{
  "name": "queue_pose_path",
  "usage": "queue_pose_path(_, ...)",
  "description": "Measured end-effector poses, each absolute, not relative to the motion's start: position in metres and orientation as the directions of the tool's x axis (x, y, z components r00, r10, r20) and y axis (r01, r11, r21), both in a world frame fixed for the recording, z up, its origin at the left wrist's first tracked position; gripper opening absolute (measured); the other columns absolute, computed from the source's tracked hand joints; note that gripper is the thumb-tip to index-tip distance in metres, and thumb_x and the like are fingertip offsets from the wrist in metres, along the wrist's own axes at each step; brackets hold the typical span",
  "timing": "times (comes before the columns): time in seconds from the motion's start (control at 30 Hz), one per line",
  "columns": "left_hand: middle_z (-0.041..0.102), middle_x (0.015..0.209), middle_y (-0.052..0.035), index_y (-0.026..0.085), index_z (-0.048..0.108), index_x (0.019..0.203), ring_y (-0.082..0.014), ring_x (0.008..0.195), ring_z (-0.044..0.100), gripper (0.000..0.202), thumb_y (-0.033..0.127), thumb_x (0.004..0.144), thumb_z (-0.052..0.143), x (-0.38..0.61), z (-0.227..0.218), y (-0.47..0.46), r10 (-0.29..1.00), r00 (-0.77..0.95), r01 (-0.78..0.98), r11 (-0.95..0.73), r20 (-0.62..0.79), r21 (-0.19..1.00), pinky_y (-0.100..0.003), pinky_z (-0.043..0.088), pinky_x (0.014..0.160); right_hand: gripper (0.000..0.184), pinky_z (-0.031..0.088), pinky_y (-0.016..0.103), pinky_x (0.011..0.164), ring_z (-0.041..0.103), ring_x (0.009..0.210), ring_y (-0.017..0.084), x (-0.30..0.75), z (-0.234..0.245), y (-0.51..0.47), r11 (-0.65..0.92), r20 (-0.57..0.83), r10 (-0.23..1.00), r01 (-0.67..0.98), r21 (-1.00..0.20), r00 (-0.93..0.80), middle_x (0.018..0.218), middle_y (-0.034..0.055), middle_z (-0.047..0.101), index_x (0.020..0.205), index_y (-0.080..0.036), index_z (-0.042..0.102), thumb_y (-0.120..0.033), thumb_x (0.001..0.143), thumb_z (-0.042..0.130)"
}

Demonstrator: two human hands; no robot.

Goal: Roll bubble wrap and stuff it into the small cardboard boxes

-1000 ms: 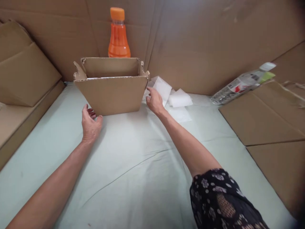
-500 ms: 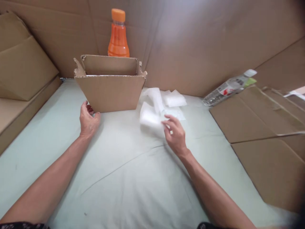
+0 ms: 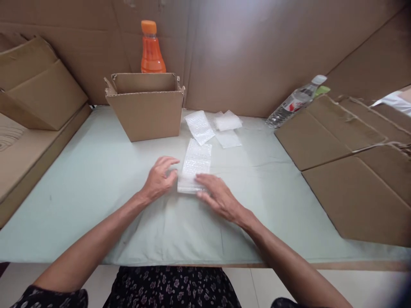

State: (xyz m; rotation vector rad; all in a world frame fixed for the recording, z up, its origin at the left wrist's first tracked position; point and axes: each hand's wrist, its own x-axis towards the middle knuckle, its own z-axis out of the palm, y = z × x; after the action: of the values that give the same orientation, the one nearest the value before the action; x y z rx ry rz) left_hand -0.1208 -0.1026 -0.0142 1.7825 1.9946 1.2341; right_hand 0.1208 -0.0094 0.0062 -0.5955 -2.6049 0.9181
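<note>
The right hand is half open, its fingers and thumb apart and slightly blurred; the fingertips lie over the lower right part of a bubble-wrap pouch and are not closed around it. The pouch lies flat in the middle of the frame, extending upward from those fingertips. The left hand is just left of the pouch, fingers curved and thumb apart, with nothing in its hold.

Just above the pouch, a second bubble-wrap piece lies aslant, and to its right is a folded white piece with a thin flat sheet below it. All rest on the table, covered in pale green cloth.

In the upper left of the frame stands an open cardboard box, its visible front plain, with an orange bottle behind it. At the upper right, a clear bottle leans beside large cartons; its label is white and red, the lettering too small to read. At the left edge, curved dark lines mark another carton.
</note>
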Motion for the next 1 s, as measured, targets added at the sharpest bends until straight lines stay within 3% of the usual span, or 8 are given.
queue_pose_path(0.07, 0.073, 0.11, -0.0064, 0.02, 0.072, 0.109, -0.0224, 0.107, 0.066, 0.03, 0.016, 0.085, 0.053, -0.112, -0.017, -0.097, 0.951, -0.148, 0.724, -0.082, 0.27, 0.684, -0.038, 0.055, 0.095, 0.042, 0.047, 0.051, 0.113, 0.062, 0.131, 0.025, 0.125, 0.02, -0.03, 0.677, 0.101, 0.251, 0.1, -0.729, -0.963, 0.136, 0.012, 0.069, 0.131, -0.022, 0.068, -0.048, 0.1, 0.058)
queue_pose_path(0.13, 0.075, 0.103, -0.0049, 0.021, 0.073, 0.106, -0.0225, 0.102, 0.067, 0.029, 0.016, 0.083, 0.056, -0.109, -0.021, -0.093, 0.964, -0.106, 0.727, -0.092, 0.243, 0.68, -0.04, 0.054, 0.094, 0.036, 0.053, 0.043, 0.105, 0.069, 0.117, 0.02, 0.134, 0.037, -0.041, 0.575, 0.087, 0.171, 0.028, -0.817, -0.981, 0.122, 0.0083, 0.075, 0.126, -0.023, 0.071, -0.045, 0.101, 0.058)
queue_pose_path(0.33, 0.075, 0.107, -0.0058, 0.021, 0.071, 0.109, -0.0235, 0.104, 0.066, 0.025, 0.021, 0.088, 0.057, -0.105, -0.034, -0.09, 0.96, -0.081, 0.745, -0.119, 0.267, 0.656, -0.043, 0.052, 0.097, 0.028, 0.06, 0.034, 0.082, 0.073, 0.102, 0.021, 0.113, 0.039, 0.016, 0.587, 0.142, 0.613, 0.328, -0.74, -0.777, 0.113, 0.0086, 0.077, 0.112, -0.021, 0.076, -0.035, 0.098, 0.056)
queue_pose_path(0.43, 0.074, 0.111, -0.0068, 0.021, 0.071, 0.106, -0.0242, 0.108, 0.065, 0.025, 0.016, 0.085, 0.058, -0.101, -0.041, -0.091, 0.948, -0.085, 0.771, -0.131, 0.306, 0.623, -0.043, 0.051, 0.097, 0.04, 0.06, 0.037, 0.084, 0.07, 0.109, 0.022, 0.059, 0.015, 0.065, 0.645, 0.211, 0.603, 0.315, -0.696, -0.769, 0.135, 0.0107, 0.069, 0.13, -0.021, 0.067, -0.031, 0.093, 0.055)
queue_pose_path(0.6, 0.071, 0.115, -0.0086, 0.021, 0.07, 0.107, -0.0253, 0.111, 0.062, 0.024, 0.014, 0.087, 0.059, -0.095, -0.045, -0.093, 0.94, -0.067, 0.812, -0.143, 0.333, 0.566, -0.043, 0.05, 0.098, 0.067, 0.059, 0.046, 0.093, 0.066, 0.114, 0.027, -0.028, 0.002, 0.161, 0.521, 0.102, 0.681, 0.381, -0.764, -0.725, 0.156, 0.019, 0.049, 0.148, -0.015, 0.051, -0.027, 0.083, 0.061)
queue_pose_path(0.77, 0.068, 0.116, -0.012, 0.018, 0.069, 0.107, -0.0271, 0.112, 0.06, 0.022, 0.013, 0.09, 0.056, -0.092, -0.043, -0.094, 0.937, -0.064, 0.827, -0.143, 0.343, 0.544, -0.045, 0.05, 0.099, 0.06, 0.055, 0.05, 0.1, 0.062, 0.124, 0.03, -0.009, 0.006, 0.208, 0.469, 0.174, 0.822, 0.472, -0.747, -0.542, 0.155, 0.0178, 0.051, 0.145, -0.016, 0.053, -0.024, 0.085, 0.055)
queue_pose_path(0.9, 0.069, 0.114, -0.0105, 0.018, 0.069, 0.105, -0.0267, 0.11, 0.06, 0.021, 0.012, 0.091, 0.055, -0.093, -0.044, -0.094, 0.928, -0.029, 0.859, -0.167, 0.371, 0.484, -0.044, 0.05, 0.098, 0.04, 0.056, 0.045, 0.097, 0.064, 0.122, 0.027, 0.049, -0.004, 0.137, 0.672, 0.328, 0.691, 0.405, -0.62, -0.644, 0.133, 0.0134, 0.069, 0.129, -0.019, 0.066, -0.028, 0.093, 0.051)
queue_pose_path(1.0, 0.069, 0.114, -0.0105, 0.018, 0.068, 0.106, -0.0274, 0.111, 0.06, 0.02, 0.014, 0.092, 0.055, -0.093, -0.042, -0.094, 0.937, -0.022, 0.87, -0.154, 0.348, 0.468, -0.045, 0.05, 0.099, 0.037, 0.051, 0.047, 0.104, 0.061, 0.13, 0.027, 0.075, -0.016, 0.072, 0.842, 0.26, 0.434, 0.285, -0.458, -0.863, 0.14, 0.0124, 0.066, 0.129, -0.021, 0.068, -0.024, 0.095, 0.054)
